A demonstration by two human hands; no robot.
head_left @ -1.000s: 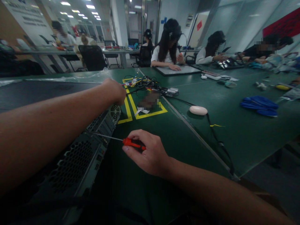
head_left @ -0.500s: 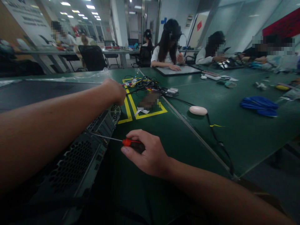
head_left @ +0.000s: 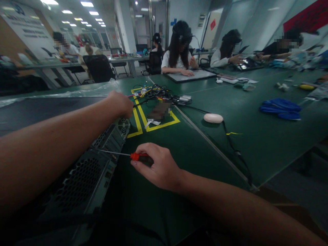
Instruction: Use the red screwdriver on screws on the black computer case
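Note:
A dark computer case (head_left: 84, 177) lies on its side on the green table (head_left: 194, 160), its perforated rear panel and small fan grille facing me. My right hand (head_left: 156, 167) is closed round a screwdriver (head_left: 120, 154) with a red handle. The thin metal shaft points left and its tip meets the case's rear panel. My left hand (head_left: 121, 104) rests curled over the far top corner of the case, above the fan grille; its fingers are hidden behind the hand.
A yellow taped rectangle (head_left: 153, 121) holds a tangle of cables (head_left: 156, 92) and small parts. A white oval device (head_left: 213, 118) with a black cable lies to the right, blue gloves (head_left: 280, 108) farther right. Several people sit working at the far side.
The view has shifted slightly, so everything sits a little lower and to the left. My right hand has moved a bit left with the screwdriver; my left hand stays on the case.

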